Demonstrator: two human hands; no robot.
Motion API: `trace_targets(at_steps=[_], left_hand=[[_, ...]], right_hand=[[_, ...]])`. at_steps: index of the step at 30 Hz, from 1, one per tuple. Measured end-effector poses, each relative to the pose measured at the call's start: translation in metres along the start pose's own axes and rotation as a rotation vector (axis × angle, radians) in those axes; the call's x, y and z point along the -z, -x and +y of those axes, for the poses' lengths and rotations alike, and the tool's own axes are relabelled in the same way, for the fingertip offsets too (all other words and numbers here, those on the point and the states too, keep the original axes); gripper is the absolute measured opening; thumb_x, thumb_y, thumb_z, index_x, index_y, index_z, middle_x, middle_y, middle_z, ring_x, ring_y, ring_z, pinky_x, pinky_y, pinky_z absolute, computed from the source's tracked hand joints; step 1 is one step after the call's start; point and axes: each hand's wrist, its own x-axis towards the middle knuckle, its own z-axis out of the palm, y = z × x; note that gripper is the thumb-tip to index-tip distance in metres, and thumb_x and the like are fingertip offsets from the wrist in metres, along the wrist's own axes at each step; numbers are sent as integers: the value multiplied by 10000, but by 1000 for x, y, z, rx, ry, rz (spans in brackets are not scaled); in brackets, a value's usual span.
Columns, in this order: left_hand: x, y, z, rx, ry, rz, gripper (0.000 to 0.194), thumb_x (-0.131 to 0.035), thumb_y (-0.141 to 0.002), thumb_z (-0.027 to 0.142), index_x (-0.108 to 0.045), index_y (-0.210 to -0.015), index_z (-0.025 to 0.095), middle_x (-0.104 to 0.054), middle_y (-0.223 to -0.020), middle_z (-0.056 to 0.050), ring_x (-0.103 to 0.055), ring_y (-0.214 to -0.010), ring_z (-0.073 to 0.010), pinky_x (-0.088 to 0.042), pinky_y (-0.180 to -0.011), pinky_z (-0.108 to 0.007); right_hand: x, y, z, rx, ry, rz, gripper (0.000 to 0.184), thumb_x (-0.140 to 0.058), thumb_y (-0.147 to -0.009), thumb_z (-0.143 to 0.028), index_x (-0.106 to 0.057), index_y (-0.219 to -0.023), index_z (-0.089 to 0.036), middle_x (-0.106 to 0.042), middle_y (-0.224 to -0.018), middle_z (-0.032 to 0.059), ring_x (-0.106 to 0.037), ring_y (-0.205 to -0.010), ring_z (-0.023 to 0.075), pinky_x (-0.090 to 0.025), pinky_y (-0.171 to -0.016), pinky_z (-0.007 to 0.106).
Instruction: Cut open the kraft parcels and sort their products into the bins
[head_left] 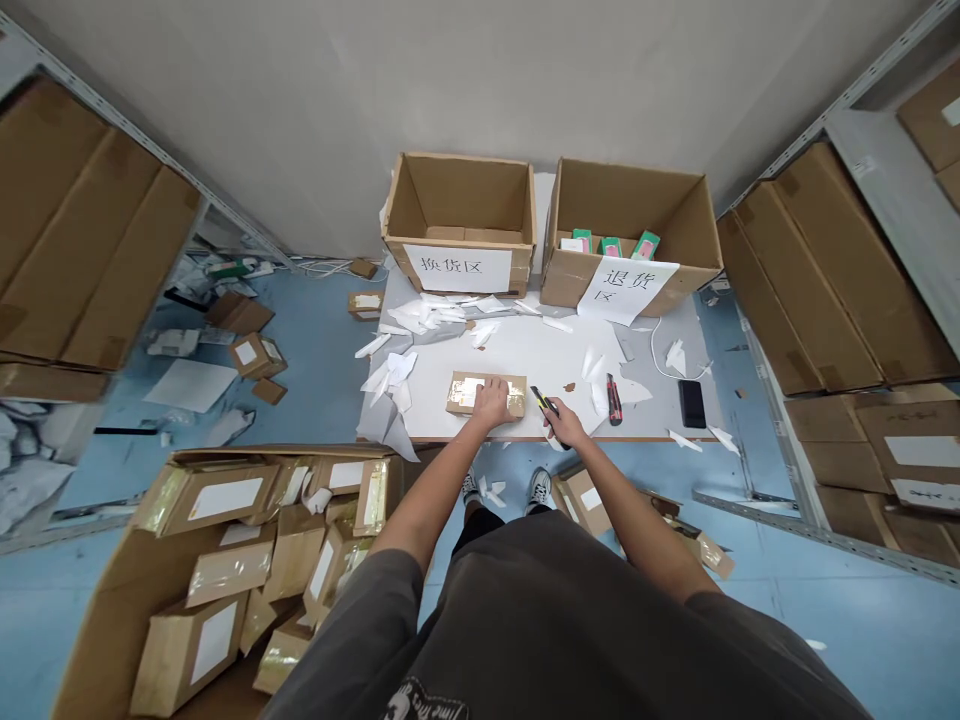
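Note:
A small taped cardboard box (466, 393) with a white label lies near the front edge of the white table (517, 345). My left hand (492, 402) grips its right part from above and hides some of the top. In my right hand (567, 423) is a utility knife (545, 402), its tip pointing left toward the box but apart from it. To the right of that hand lies a second, red and black utility knife (614, 400). A black phone (691, 404) rests farther right.
Two open cartons with paper signs stand at the table's back: a left carton (396, 232) and a right carton (556, 285) holding green-and-white boxes (610, 247). Paper scraps (427, 315) litter the table. A large carton (112, 600) of parcels stands at front left. Shelves with cartons (832, 270) flank both sides.

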Motion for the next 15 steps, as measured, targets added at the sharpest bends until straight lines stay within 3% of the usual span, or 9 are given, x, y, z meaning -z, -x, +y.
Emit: trace_targets(at_steps=[4, 8, 12, 15], left_hand=[[1, -5, 2, 34, 48, -49, 660, -925, -672, 390, -623, -1221, 182, -617, -1309, -159, -529, -1268, -348, -404, -1079, -462], [-2, -1, 0, 27, 66, 9, 561, -907, -718, 378, -662, -1189, 197, -618, -1305, -155, -527, -1287, -352, -421, -1073, -472], [-8, 11, -5, -40, 62, 122, 516, -895, -749, 347, -681, -1203, 226, -539, -1498, -162, -459, -1419, -380, -417, -1126, -510], [-12, 15, -10, -77, 84, 133, 554, -898, -739, 276, -665, -1238, 219, -438, -1646, -153, -354, -1551, -384, -389, -1205, -507]], right_hand=[[14, -11, -6, 12, 252, -68, 361, -435, -1084, -360, -539, -1420, -279, -753, -898, -9, -725, -688, 170, -537, -713, 255], [25, -19, -21, 73, 636, -71, 379, -405, -1119, -456, -615, -1374, -270, -785, -1090, 82, -737, -981, 261, -481, -772, 289], [33, -29, -37, 167, 847, -126, 433, -359, -1133, -518, -635, -1349, -265, -783, -1160, 114, -725, -1041, 279, -456, -803, 303], [33, -38, -44, 190, 890, -166, 444, -353, -1136, -521, -641, -1337, -249, -783, -1145, 130, -722, -1037, 285, -453, -819, 317]])
